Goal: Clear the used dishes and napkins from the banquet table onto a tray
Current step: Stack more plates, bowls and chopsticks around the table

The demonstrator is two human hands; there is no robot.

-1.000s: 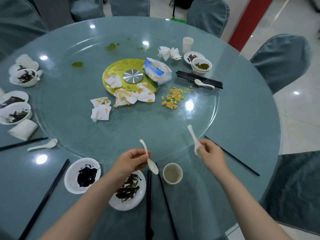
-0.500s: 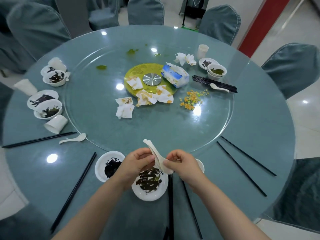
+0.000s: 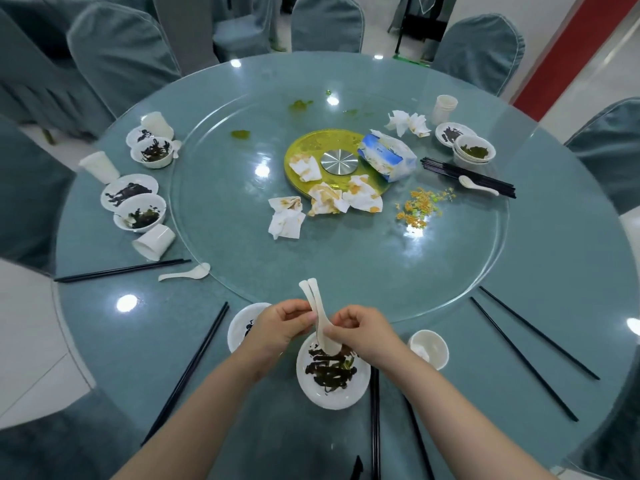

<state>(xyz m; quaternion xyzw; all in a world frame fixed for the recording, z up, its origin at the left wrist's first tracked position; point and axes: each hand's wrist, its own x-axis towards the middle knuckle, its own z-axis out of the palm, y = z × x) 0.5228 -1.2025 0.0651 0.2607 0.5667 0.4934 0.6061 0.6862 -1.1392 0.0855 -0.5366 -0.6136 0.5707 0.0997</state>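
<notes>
1. Both hands meet above a soiled plate (image 3: 332, 375) at the near edge of the round banquet table (image 3: 104, 323). The left hand (image 3: 280, 327) and the right hand (image 3: 360, 332) together hold two white spoons (image 3: 320, 317), laid one against the other.
2. The fingers of each hand are curled in and pinch the spoons from either side. The fingertips themselves are tucked out of sight behind the knuckles, so exactly where they press cannot be told.
3. The spoon handles stick up and away from the person, side by side. The bowls dip toward the plate's dark leftovers — whether they touch the food is hard to make out.
4. A second plate (image 3: 242, 327) sits just left of the first, largely hidden behind the left hand and wrist. A small white cup (image 3: 429, 348) stands just right of the right wrist.
5. Black chopsticks (image 3: 187, 372) lie on either side of the setting; one pair runs off the bottom of the frame beneath the forearms.
6. On the glass turntable (image 3: 346, 258) lie crumpled napkins (image 3: 287, 216), stained orange, beside a yellow centre disc (image 3: 298, 150) and a tissue pack (image 3: 386, 155).
7. More used bowls, plates and cups — some tipped over — ring the far left and far right edges. Another spoon (image 3: 187, 273) lies at the left near a chopstick pair. No tray can be seen.
</notes>
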